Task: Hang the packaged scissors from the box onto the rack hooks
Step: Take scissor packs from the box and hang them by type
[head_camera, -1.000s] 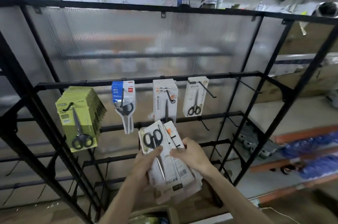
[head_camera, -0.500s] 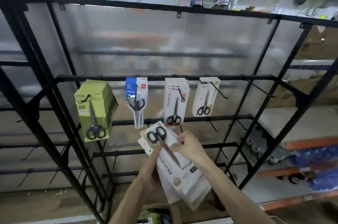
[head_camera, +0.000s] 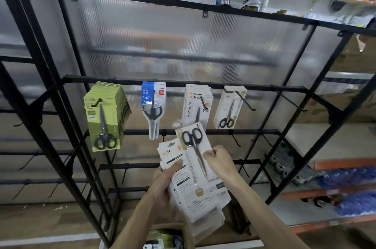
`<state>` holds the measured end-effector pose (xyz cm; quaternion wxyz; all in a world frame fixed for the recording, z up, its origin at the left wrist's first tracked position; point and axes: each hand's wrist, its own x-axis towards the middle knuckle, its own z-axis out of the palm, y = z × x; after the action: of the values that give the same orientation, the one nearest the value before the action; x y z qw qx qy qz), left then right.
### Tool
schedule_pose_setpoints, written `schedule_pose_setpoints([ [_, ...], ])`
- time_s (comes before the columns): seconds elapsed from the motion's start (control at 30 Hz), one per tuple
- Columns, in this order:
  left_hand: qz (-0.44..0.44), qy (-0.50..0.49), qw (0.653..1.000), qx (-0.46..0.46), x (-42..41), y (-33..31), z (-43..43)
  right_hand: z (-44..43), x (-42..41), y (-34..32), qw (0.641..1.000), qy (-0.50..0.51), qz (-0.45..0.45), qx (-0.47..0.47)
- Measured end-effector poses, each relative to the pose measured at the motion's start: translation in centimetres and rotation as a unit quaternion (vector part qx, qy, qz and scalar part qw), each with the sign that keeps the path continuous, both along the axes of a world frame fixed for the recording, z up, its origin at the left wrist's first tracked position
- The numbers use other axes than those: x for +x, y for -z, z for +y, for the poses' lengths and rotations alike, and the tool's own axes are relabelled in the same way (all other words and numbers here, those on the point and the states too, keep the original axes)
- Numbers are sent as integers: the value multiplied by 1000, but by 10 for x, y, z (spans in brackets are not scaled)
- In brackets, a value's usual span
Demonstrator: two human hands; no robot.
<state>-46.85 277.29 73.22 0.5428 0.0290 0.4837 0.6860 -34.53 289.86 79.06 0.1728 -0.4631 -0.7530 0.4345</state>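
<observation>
My left hand (head_camera: 164, 183) grips a stack of white scissors packs (head_camera: 183, 183) from below, thumb on the front card. My right hand (head_camera: 220, 162) pinches the top pack (head_camera: 196, 147), with black-handled scissors, by its right edge and holds it slanted over the stack. The black rack bar (head_camera: 177, 83) carries hooks with green packs (head_camera: 103, 114), a blue pack (head_camera: 153, 104), white packs (head_camera: 196, 104) and a single white pack (head_camera: 230, 108) on a long hook (head_camera: 245, 100). The held packs sit just below the white hanging packs.
An empty hook (head_camera: 291, 102) sticks out at the right end of the bar. Lower rack bars (head_camera: 203, 132) carry more bare hooks. A cardboard box (head_camera: 166, 236) stands at the bottom. Orange shelves (head_camera: 343, 163) with goods stand to the right.
The camera view shifted left and nearer. My right hand has drawn the top pack up and to the right off the stack, while my left hand keeps hold of the rest.
</observation>
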Motion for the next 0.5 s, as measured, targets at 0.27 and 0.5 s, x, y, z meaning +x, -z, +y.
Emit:
schedule_pose_setpoints([
  [0.27, -1, 24, 1000, 15, 15, -3, 23, 10, 42, 13, 998, -34, 2, -48],
  [0.5, 7, 40, 999, -27, 34, 27, 21, -16, 63, 51, 914, -30, 151, -374],
])
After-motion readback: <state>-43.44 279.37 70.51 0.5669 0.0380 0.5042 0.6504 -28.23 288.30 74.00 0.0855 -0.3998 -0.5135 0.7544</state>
